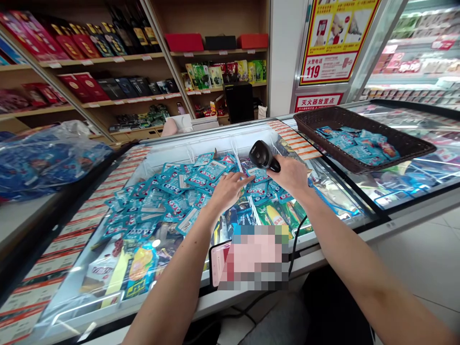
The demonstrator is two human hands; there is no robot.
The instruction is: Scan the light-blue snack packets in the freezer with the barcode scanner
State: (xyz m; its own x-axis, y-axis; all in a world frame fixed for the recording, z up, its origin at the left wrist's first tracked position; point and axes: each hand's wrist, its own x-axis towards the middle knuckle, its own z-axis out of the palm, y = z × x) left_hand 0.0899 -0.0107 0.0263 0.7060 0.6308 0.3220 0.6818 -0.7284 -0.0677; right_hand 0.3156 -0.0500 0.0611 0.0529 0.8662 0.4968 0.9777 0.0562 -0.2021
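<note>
In the head view a black handheld barcode scanner [261, 154] is gripped by its handle in my right hand [290, 173], its head turned to the left. My left hand [228, 190] lies over a heap of small blue snack packets [176, 184], fingers stretched out and touching or just above some of them. The packets are spread on the glass top of a chest freezer [194, 311]. More of them lie under and beside the scanner. A cable [295, 244] hangs below my right wrist.
At the right, a dark woven basket [362, 165] holds more blue packets. A plastic bag [53, 158] of similar packets stands at the left. Near the front edge lies a phone [215, 266], partly blurred out. Stocked shelves [108, 60] rise behind the freezer.
</note>
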